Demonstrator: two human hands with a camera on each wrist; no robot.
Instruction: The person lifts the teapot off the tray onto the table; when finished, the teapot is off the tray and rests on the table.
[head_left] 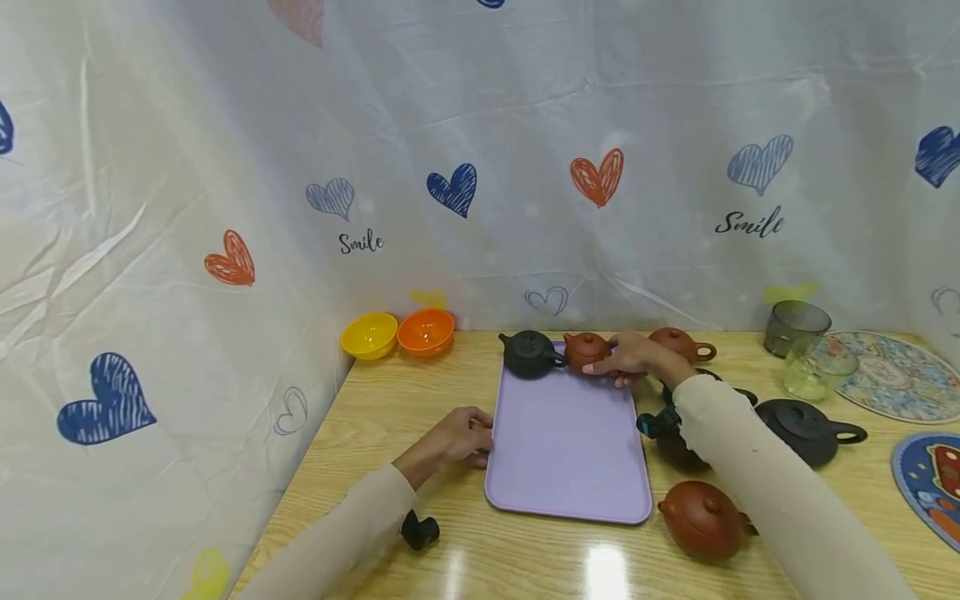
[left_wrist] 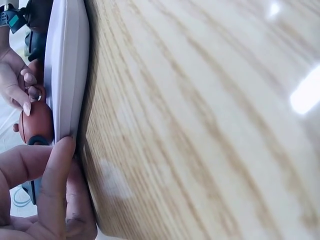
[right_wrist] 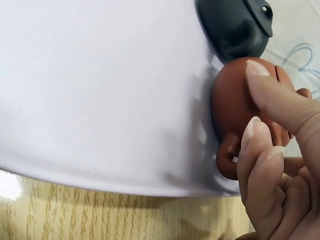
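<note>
A lilac tray [head_left: 566,450] lies on the wooden table. My left hand [head_left: 461,437] grips its left rim; in the left wrist view the fingertips [left_wrist: 64,145] meet the tray's edge. At the tray's far side stand a black teapot [head_left: 529,354] and, right of it, a small reddish-brown teapot [head_left: 585,350]. My right hand [head_left: 633,358] holds this brown teapot. In the right wrist view the thumb lies along the teapot's body [right_wrist: 230,100], and curled fingers are beside its handle [right_wrist: 226,162]. The black teapot [right_wrist: 232,27] sits close against it.
Right of the tray are brown teapots [head_left: 705,521] and black teapots [head_left: 802,429], some partly behind the right sleeve. A dark glass [head_left: 797,327], a clear glass [head_left: 817,371] and round mats [head_left: 907,375] lie farther right. Yellow [head_left: 369,337] and orange bowls [head_left: 426,333] stand back left.
</note>
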